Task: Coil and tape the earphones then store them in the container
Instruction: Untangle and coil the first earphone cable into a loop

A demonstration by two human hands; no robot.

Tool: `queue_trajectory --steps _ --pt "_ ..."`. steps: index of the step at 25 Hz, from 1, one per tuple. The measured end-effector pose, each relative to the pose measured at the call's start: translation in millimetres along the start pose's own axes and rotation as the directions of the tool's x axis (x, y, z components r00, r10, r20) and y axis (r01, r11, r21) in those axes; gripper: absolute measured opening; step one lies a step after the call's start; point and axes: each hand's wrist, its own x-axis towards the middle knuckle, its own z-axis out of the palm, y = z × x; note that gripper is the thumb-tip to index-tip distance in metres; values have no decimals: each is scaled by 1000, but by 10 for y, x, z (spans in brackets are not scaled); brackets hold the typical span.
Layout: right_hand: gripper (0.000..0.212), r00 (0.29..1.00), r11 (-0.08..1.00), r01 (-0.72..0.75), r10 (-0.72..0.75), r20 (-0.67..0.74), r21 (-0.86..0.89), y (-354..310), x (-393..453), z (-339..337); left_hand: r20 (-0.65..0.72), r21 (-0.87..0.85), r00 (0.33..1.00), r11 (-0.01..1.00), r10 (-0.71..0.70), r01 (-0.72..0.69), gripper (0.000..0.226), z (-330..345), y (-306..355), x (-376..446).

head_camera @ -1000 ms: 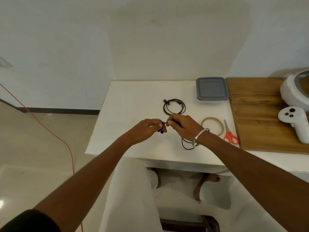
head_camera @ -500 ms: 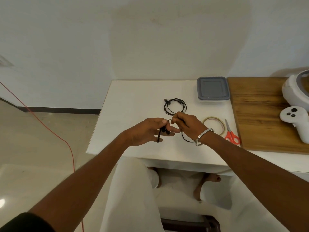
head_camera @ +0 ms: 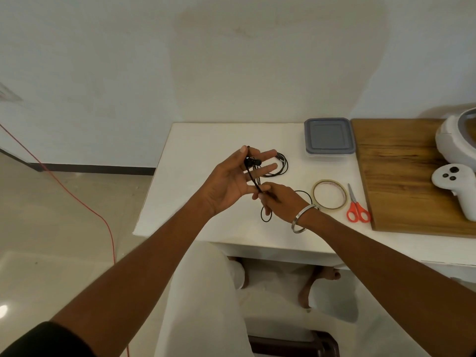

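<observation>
My left hand (head_camera: 228, 182) is raised palm-up over the white table (head_camera: 201, 155), fingers spread, thumb pinning the black earbuds of the earphones (head_camera: 249, 161) against the index finger. The cable runs down across the fingers to my right hand (head_camera: 283, 200), which pinches it just below. Loose cable loops lie on the table under the right hand. A second, coiled black earphone set (head_camera: 285, 164) lies behind the left fingers. The container (head_camera: 328, 136) with a grey lid on it stands at the table's far right. A clear tape roll (head_camera: 314, 195) lies right of my right wrist.
Red-handled scissors (head_camera: 357, 212) lie beside the tape. A wooden board (head_camera: 407, 176) to the right carries a white controller (head_camera: 454, 186) and a white headset (head_camera: 456, 143). A red cord (head_camera: 77, 197) runs across the floor at left. My knees are under the table's front edge.
My left hand has lifted and turned palm-up with its fingers spread, the earbuds now under the thumb. My right hand dropped below it, drawing the cable across the left fingers.
</observation>
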Motion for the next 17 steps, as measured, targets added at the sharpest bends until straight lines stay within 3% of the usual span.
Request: queue_trajectory --steps 3,6,10,12,14,17 --pt "18 999 999 -21 20 35 33 -9 -8 0 -118 215 990 975 76 -49 30 -29 -3 32" --pt "18 997 1000 -1 2 81 -11 -27 0 -16 -218 470 964 882 153 -34 29 -59 -34 57" --pt "17 997 1000 22 -22 78 2 -120 8 -56 -93 836 968 546 232 -51 23 -137 -159 59" --pt "16 996 998 33 -37 76 46 -142 -20 -93 -47 924 963 377 266 -59 22 -204 -225 69" --pt "15 996 993 39 -48 76 115 -150 -50 -134 -16 957 957 282 291 -69 21 -285 -275 72" --pt "15 997 988 38 -47 55 146 -140 -70 -191 -22 975 970 218 242 -33 21 -398 -275 55"
